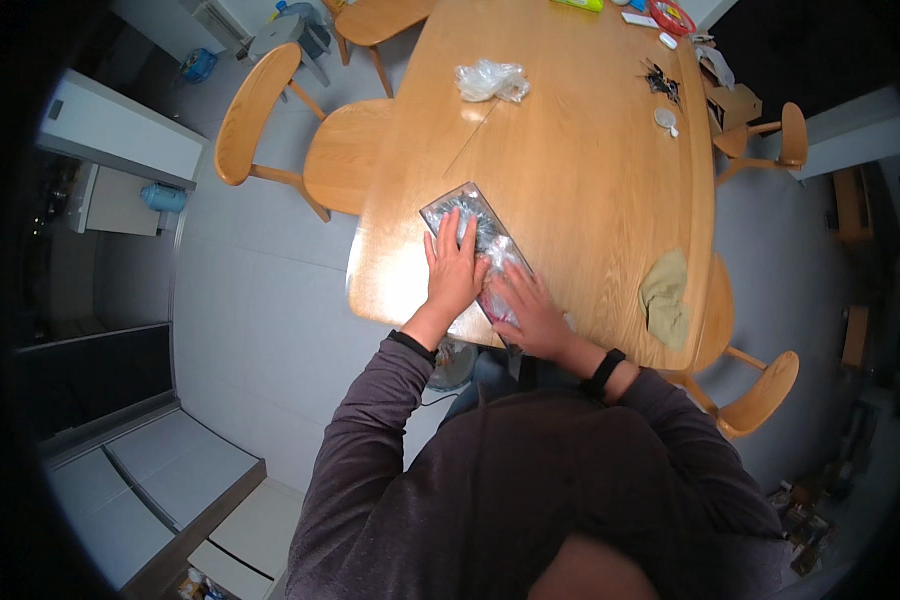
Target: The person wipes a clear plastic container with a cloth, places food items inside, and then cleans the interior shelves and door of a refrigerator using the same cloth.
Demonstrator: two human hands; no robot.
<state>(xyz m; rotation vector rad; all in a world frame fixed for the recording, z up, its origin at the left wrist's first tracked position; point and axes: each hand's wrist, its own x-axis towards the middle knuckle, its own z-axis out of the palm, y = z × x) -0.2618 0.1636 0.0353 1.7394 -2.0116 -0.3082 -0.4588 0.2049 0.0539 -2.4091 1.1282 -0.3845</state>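
A long, shallow rectangular box [470, 190] with a dark rim lies slantwise on the wooden table, its lower end at the table's near edge. Clear plastic packaging [501, 247] fills it, with something dark at the far end and red bits nearer me. My left hand [453, 262] rests flat on the packaging, fingers spread, holding nothing. Over the nearer half lies my right hand [529, 311], somewhat blurred, its fingers apart on the packaging and along the box's right side. What is under both palms is hidden.
On the wooden table [570, 165] are a crumpled clear plastic bag [493, 80], a thin stick or wire [471, 139], a green cloth [664, 300], a small tied bag [665, 120] and black ties or wires [661, 81]. Wooden chairs [349, 154] flank it. A red basket [673, 15] is far right.
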